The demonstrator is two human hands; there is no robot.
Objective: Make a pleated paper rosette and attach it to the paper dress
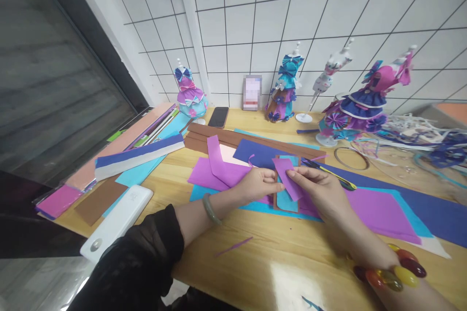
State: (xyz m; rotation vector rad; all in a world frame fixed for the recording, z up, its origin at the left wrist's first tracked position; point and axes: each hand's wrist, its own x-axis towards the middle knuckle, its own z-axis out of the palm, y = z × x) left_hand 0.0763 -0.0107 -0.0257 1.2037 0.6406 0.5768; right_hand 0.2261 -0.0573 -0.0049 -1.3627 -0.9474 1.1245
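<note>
My right hand pinches a small purple paper strip between thumb and fingers. Under that strip lies a blue paper rectangle on a slightly larger brown one, which shows as a border. The thumb of my left hand laps over the left edge of this layered piece, and its fingers are closed there. Beyond my right fingers, a yellow-and-black cutter or scissors rests on dark blue paper. A folded purple sheet lies beside my left wrist.
Small dress forms in paper dresses and a bare form stand along the tiled wall. A phone lies at the back. Left are a white power bank and stacked paper; right, tangled ribbons.
</note>
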